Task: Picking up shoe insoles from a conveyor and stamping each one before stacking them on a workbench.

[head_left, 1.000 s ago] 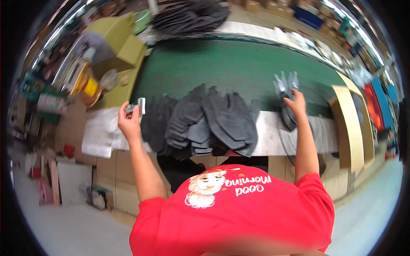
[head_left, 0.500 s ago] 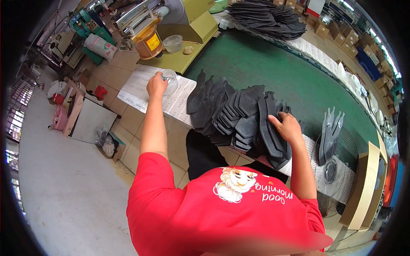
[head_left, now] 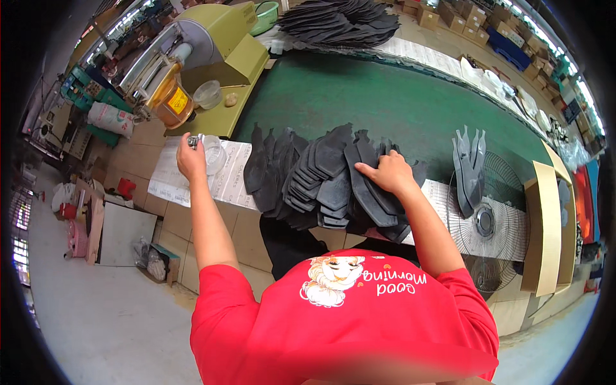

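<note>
Your right hand lies flat, fingers spread, on the fanned row of dark grey cut pieces, pressing on the right end of the row without closing around any piece. The row overlaps like shingles along the near edge of the worktop, where the green mat meets the newspaper that lines that edge.

Your left hand is closed around a small metal tool, held above the newspaper at the near left corner of the worktop. A clear round container sits just beside that hand; whether your fingers touch it is hard to tell from this angle.

Further right, a small bunch of grey pieces lies on a wire fan guard near the near right corner. Beyond the guard stand tan boards on edge.

At the far left corner stands an olive-green machine with rollers, an amber bottle at its front and a clear cup on its shelf. At the far edge lies another heap of dark pieces.
</note>
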A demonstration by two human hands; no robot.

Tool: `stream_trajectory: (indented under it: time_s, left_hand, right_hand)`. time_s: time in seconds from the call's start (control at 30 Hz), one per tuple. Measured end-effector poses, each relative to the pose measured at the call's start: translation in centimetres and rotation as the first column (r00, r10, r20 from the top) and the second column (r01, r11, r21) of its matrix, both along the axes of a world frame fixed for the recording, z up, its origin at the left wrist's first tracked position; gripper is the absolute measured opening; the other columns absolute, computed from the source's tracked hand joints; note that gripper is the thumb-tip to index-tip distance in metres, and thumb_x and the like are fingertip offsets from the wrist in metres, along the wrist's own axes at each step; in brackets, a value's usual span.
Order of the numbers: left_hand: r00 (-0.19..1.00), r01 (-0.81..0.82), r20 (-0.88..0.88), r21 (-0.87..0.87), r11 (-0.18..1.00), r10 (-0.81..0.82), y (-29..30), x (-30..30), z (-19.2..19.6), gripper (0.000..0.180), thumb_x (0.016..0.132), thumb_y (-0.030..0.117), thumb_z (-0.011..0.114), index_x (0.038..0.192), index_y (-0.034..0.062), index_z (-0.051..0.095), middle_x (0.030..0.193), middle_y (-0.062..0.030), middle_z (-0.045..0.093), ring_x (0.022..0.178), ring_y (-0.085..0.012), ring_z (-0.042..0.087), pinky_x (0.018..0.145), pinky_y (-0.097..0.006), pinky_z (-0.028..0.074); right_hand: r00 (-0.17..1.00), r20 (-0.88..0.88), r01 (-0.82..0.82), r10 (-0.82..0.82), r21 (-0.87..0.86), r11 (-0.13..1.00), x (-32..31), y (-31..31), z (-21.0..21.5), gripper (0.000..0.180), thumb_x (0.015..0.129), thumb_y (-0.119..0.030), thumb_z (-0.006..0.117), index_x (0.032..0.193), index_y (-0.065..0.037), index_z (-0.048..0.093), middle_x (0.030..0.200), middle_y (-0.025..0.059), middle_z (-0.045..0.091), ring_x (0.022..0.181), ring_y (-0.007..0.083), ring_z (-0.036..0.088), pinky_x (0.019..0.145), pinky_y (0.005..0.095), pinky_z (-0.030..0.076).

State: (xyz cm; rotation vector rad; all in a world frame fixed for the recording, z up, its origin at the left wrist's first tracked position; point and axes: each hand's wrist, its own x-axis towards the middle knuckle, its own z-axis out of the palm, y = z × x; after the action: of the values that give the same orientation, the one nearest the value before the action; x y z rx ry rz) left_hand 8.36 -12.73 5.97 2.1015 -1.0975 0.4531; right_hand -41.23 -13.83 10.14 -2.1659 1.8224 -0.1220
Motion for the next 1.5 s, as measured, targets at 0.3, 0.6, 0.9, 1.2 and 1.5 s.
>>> stream_trajectory:
  time_s: [0.3, 0.6, 0.9, 1.2, 1.5]
  left_hand:
    - [0.960, -0.150, -0.231, 0.057, 0.987, 0.159, 0.0, -1.1, -0.4, 0.039, 0.078, 0.028, 0.076, 0.112, 0.0106, 0.065, 0.098, -0.0126, 0.071, 0.090, -0.0301, 0.068, 0.075, -0.041, 0.053]
    - [0.288, 0.402, -0.644, -0.590, 0.700, -0.708, -1.6, -18.9, 3.6, 0.036, 0.080, 0.013, 0.077, 0.110, 0.0004, 0.061, 0.087, -0.0057, 0.067, 0.074, -0.0109, 0.063, 0.063, -0.025, 0.051]
    - [0.518, 0.752, -0.291, -0.295, 0.590, -0.805, -1.4, -29.8, 4.6, 0.036, 0.075, 0.014, 0.079, 0.106, 0.0030, 0.064, 0.076, -0.0060, 0.068, 0.064, -0.0113, 0.064, 0.061, -0.027, 0.052]
    - [0.615, 0.606, -0.300, -0.411, 0.681, -0.729, -5.6, -25.1, 4.6, 0.037, 0.076, 0.017, 0.079, 0.107, 0.0035, 0.064, 0.079, -0.0106, 0.070, 0.069, -0.0175, 0.069, 0.065, -0.032, 0.054]
    - [0.449, 0.577, -0.467, -0.500, 0.646, -0.762, -3.9, -23.7, 3.0, 0.035, 0.080, 0.013, 0.077, 0.109, -0.0001, 0.063, 0.082, -0.0042, 0.066, 0.069, -0.0099, 0.060, 0.061, -0.025, 0.049]
  right_hand:
    - [0.939, 0.341, 0.047, -0.046, 0.004, 0.999, -1.5, -0.1, 1.0, 0.063, 0.070, -0.044, 0.068, 0.110, 0.006, 0.066, 0.102, 0.0261, 0.067, 0.098, 0.0375, 0.065, 0.090, 0.0415, 0.050]
    - [0.960, 0.214, -0.116, 0.181, -0.287, 0.951, 0.6, 0.0, 2.3, 0.060, 0.066, -0.035, 0.076, 0.114, -0.001, 0.066, 0.103, 0.0196, 0.063, 0.101, 0.0357, 0.061, 0.088, 0.0433, 0.050]
    - [0.958, 0.195, -0.133, 0.209, -0.343, 0.930, 1.0, 0.3, 3.3, 0.057, 0.065, -0.033, 0.075, 0.111, 0.000, 0.066, 0.100, 0.0182, 0.063, 0.100, 0.0350, 0.061, 0.088, 0.0432, 0.050]
    - [0.944, 0.258, -0.079, 0.208, -0.435, 0.897, -3.2, 1.7, 3.8, 0.054, 0.065, -0.031, 0.073, 0.110, -0.002, 0.066, 0.097, 0.0165, 0.059, 0.097, 0.0335, 0.057, 0.088, 0.0419, 0.048]
    - [0.985, 0.078, 0.169, -0.152, -0.595, 0.786, -14.6, -1.7, 2.7, 0.048, 0.063, -0.028, 0.073, 0.105, -0.006, 0.069, 0.097, 0.0139, 0.059, 0.098, 0.0319, 0.056, 0.083, 0.0428, 0.046]
